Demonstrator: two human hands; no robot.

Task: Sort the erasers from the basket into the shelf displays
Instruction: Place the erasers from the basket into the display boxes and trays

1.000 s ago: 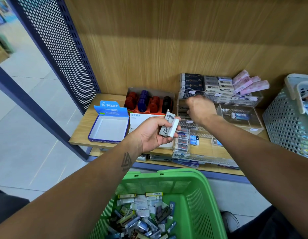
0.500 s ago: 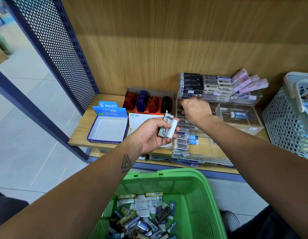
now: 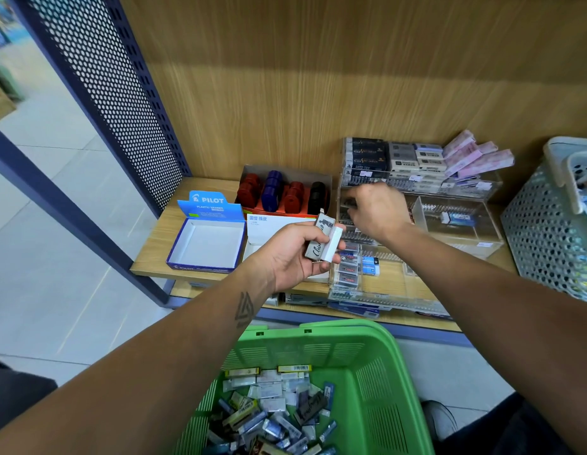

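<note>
A green basket in front of me holds several wrapped erasers. My left hand hovers over the shelf's front edge and grips two erasers, a grey printed one and a white one. My right hand reaches into the left side of the middle tier of a clear stepped display. Its fingers are curled at a row of dark erasers there, and I cannot make out whether they pinch one. More erasers fill the display's top tier and its low front tier.
An empty blue PILOT box stands open at the shelf's left. Behind it is a carton of red, blue and black holders and a white box. A grey perforated basket stands at the right, and a perforated metal panel closes the left.
My right hand has moved left and down from above the display into its middle tier. My left hand keeps the same two erasers in nearly the same place.
</note>
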